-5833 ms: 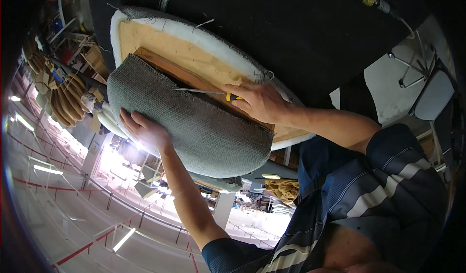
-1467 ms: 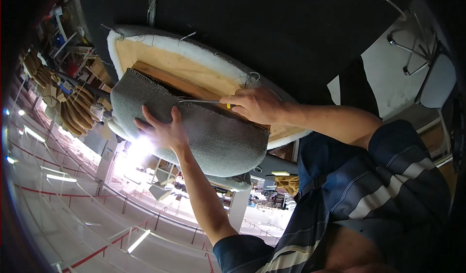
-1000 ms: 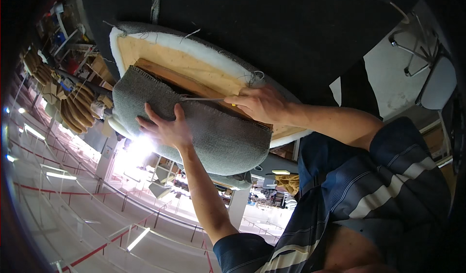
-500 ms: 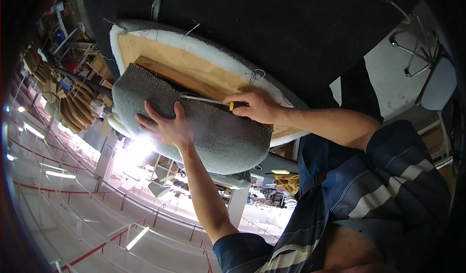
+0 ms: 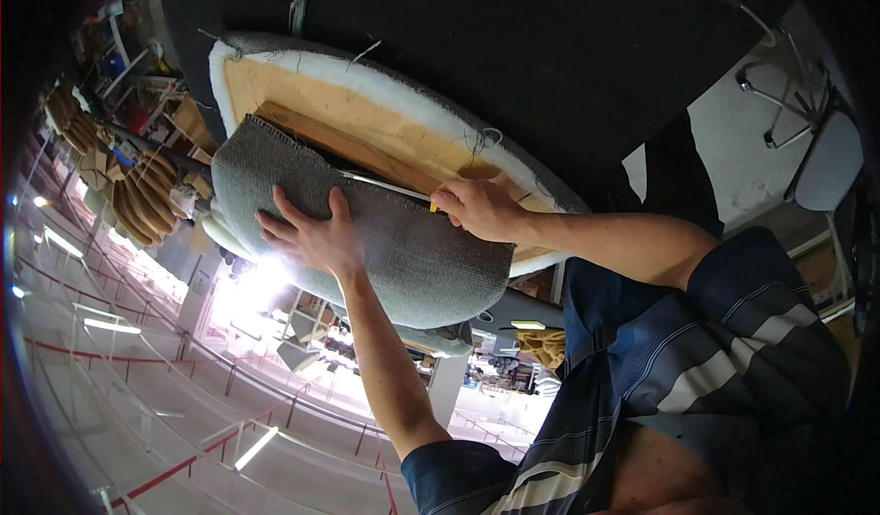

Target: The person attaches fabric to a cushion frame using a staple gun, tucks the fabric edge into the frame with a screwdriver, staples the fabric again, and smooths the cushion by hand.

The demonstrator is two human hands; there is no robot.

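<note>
The right hand (image 5: 481,210) gripped the tool (image 5: 385,185), best angled shallowly; the left hand (image 5: 317,238), splayed on the fabric (image 5: 422,263), needed to press steadily.

The fabric (image 5: 412,249) is woven grey, padding (image 5: 302,60) white, tool handle (image 5: 434,207) yellow, shirt (image 5: 698,370) striped.

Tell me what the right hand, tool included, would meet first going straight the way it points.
The thin tool in the right hand would probably meet the grey fabric first; depth is unclear, its tip may already touch.
</note>
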